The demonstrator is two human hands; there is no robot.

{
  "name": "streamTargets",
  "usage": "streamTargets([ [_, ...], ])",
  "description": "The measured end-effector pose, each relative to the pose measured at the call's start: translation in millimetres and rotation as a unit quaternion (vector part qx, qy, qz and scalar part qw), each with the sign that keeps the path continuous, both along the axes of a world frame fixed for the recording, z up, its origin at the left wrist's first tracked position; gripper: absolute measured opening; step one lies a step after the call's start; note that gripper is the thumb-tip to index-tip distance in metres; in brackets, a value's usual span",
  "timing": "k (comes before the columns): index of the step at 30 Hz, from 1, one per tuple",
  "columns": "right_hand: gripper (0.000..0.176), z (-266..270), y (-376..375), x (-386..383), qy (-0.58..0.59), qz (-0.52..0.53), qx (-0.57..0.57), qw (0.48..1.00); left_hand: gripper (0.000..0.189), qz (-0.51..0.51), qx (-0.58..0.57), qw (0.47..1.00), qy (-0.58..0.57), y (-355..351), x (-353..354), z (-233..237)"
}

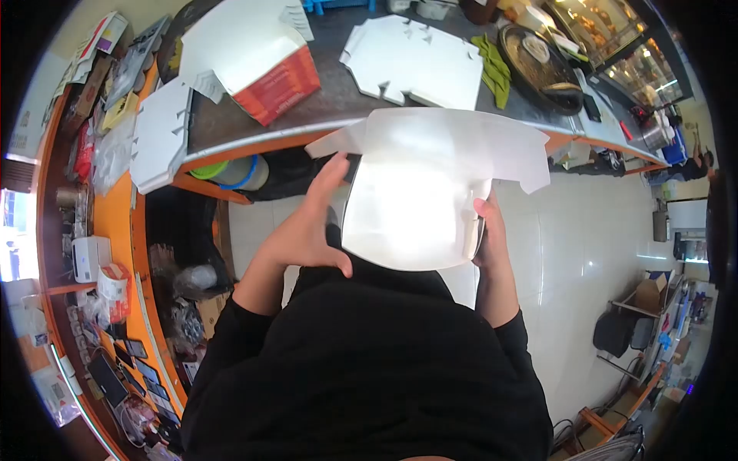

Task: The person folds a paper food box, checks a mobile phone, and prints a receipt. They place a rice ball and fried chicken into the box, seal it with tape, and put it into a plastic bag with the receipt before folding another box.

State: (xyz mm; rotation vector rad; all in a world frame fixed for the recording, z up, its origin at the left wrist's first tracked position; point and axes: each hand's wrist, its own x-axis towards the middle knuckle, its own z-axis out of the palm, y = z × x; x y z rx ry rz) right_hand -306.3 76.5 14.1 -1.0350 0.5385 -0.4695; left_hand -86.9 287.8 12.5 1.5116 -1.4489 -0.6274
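A partly folded white cardboard box (pixel 415 192) is held in front of my body, its plain inside facing me and its far flaps spreading over the counter's front edge. My right hand (pixel 492 230) grips the box's right side, the thumb pressing on a folded-in flap and the other fingers hidden behind the wall. At the left side, my left hand (pixel 307 227) is open, its thumb and fingers spread wide around the box's edge. Flat white box blanks (pixel 423 61) lie on the counter just beyond.
On the dark counter (pixel 223 127) stand a red and white box piece (pixel 280 81), a green cloth (pixel 494 69) and a round dark tray (pixel 538 65). More white blanks (pixel 163 134) overhang the counter's left corner. An orange-edged shelf (pixel 127 223) with clutter runs along the left.
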Motion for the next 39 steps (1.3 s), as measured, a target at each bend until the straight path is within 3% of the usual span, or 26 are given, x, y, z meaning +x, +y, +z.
streamTargets([
  [2,0.073,6,-3,37,0.011,0.038,-0.02,0.999,0.136,0.002,-0.034,0.999,-0.022,2,24,0],
  [4,0.086,1,-7,73,0.025,0.036,0.025,0.999,0.135,-0.008,-0.08,0.996,-0.05,-4,53,8],
  [6,0.108,6,-2,108,0.002,0.042,0.046,0.998,0.135,-0.003,-0.128,0.989,0.081,-10,85,0],
  [7,0.114,5,-1,119,-0.026,0.07,-0.019,0.997,0.134,-0.002,-0.151,0.978,0.145,-11,100,-3],
  [10,0.134,21,2,161,-0.122,0.156,-0.235,0.952,0.134,0.013,-0.195,0.97,0.147,-13,138,6],
  [13,0.133,41,16,197,-0.074,0.129,-0.339,0.929,0.13,0.03,-0.185,0.974,0.124,-7,165,12],
  [14,0.13,44,16,204,-0.081,0.144,-0.245,0.955,0.129,0.037,-0.178,0.978,0.106,-6,173,13],
  [18,0.123,47,12,229,-0.069,0.14,-0.356,0.921,0.128,0.001,-0.171,0.984,0.041,0,203,20],
  [20,0.121,51,11,236,-0.093,0.13,-0.29,0.944,0.129,0.007,-0.2,0.98,0.011,0,211,20],
  [22,0.118,46,6,248,-0.077,0.018,-0.342,0.936,0.131,0.05,-0.228,0.972,-0.023,0,214,17],
  [23,0.113,48,6,254,-0.053,-0.007,-0.471,0.88,0.132,0.089,-0.241,0.965,-0.044,-3,213,11],
  [25,0.105,58,13,267,-0.001,-0.062,-0.694,0.717,0.135,0.157,-0.274,0.945,-0.086,-15,211,0],
  [26,0.084,92,34,280,0.004,0.049,-0.742,0.669,0.136,0.185,-0.293,0.932,-0.105,-24,209,-6],
  [28,0.052,97,67,303,-0.004,0.143,-0.77,0.622,0.142,0.161,-0.368,0.91,-0.103,-38,209,-21],
  [30,0.037,83,70,310,0.115,0.191,-0.681,0.698,0.143,0.206,-0.283,0.925,-0.15,-32,213,-19],
  [31,0.03,79,69,314,0.171,0.214,-0.63,0.726,0.144,0.224,-0.294,0.91,-0.187,-25,221,-9],
  [32,0.022,81,63,316,0.095,0.124,-0.675,0.721,0.145,0.244,-0.304,0.894,-0.223,-18,229,0],
  [33,0.022,85,53,316,0.14,0.115,-0.654,0.735,0.125,0.272,-0.277,0.89,-0.241,-7,242,-1],
  [35,0.023,96,31,316,0.134,0.071,-0.607,0.78,0.079,0.29,-0.057,0.882,-0.367,18,262,-3],
  [37,0.026,113,16,320,0.132,0.101,-0.486,0.858,0.051,0.23,-0.032,0.882,-0.41,29,279,-25],
  [39,0.029,120,17,336,0.066,0.141,-0.488,0.858,0.032,0.193,-0.046,0.878,-0.435,27,287,-42],
])
